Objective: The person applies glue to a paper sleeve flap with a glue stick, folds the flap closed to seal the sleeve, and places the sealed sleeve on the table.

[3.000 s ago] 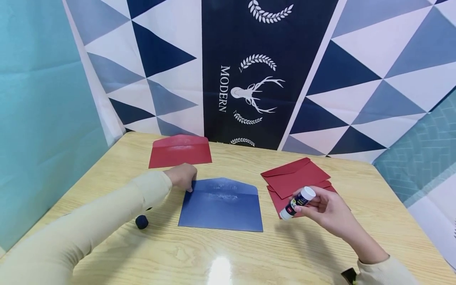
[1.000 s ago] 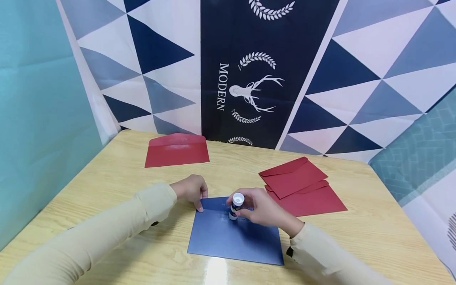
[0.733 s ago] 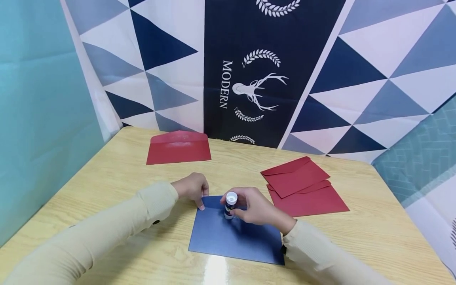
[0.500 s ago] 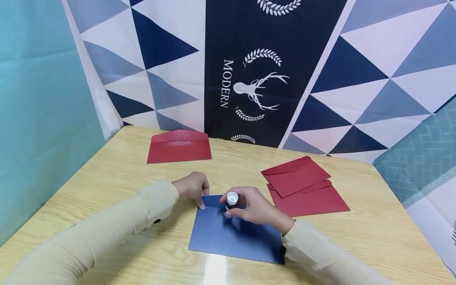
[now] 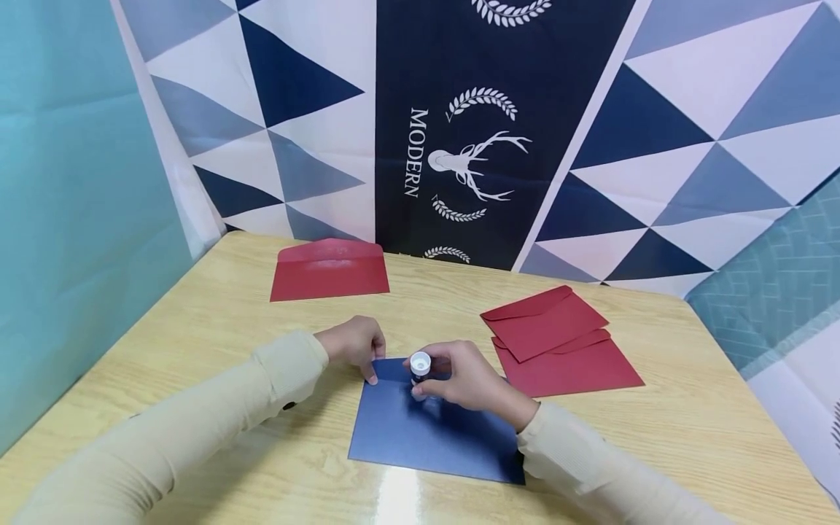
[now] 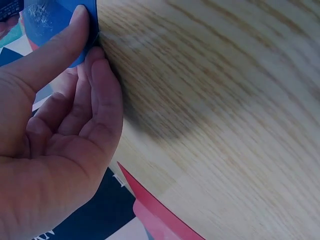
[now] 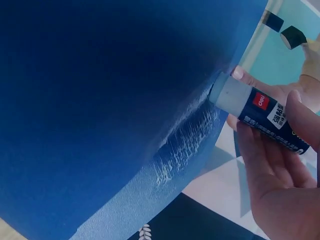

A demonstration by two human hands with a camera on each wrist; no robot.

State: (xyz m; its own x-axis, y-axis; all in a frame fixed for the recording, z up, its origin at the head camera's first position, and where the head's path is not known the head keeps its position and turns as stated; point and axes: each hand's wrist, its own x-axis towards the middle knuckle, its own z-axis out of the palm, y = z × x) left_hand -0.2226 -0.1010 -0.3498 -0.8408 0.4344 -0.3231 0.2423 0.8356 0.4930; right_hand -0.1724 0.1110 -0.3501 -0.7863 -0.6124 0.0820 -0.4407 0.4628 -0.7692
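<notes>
A blue envelope (image 5: 407,437) lies flap up on the table. My left hand (image 5: 354,344) pinches its upper left corner; in the left wrist view the thumb (image 6: 75,35) lies on top with fingers at the edge below. My right hand (image 5: 466,375) holds a glue stick (image 5: 420,364) nearly upright, bottom end up. In the right wrist view the glue stick (image 7: 265,107) meets the envelope near the flap's fold, and white glue streaks (image 7: 187,145) mark the flap beside it.
At the back left lies a red envelope (image 5: 328,281) with its flap raised and a shiny patch on it. Two more red envelopes, flaps folded down, overlap at the right: the upper one (image 5: 545,321) partly covers the lower one (image 5: 577,368). A patterned cloth (image 5: 315,146) hangs behind the table.
The right hand has brought the glue stick from over the red envelopes onto the blue envelope, then slid it slightly left. The blue envelope and left hand have shifted right and nearer.
</notes>
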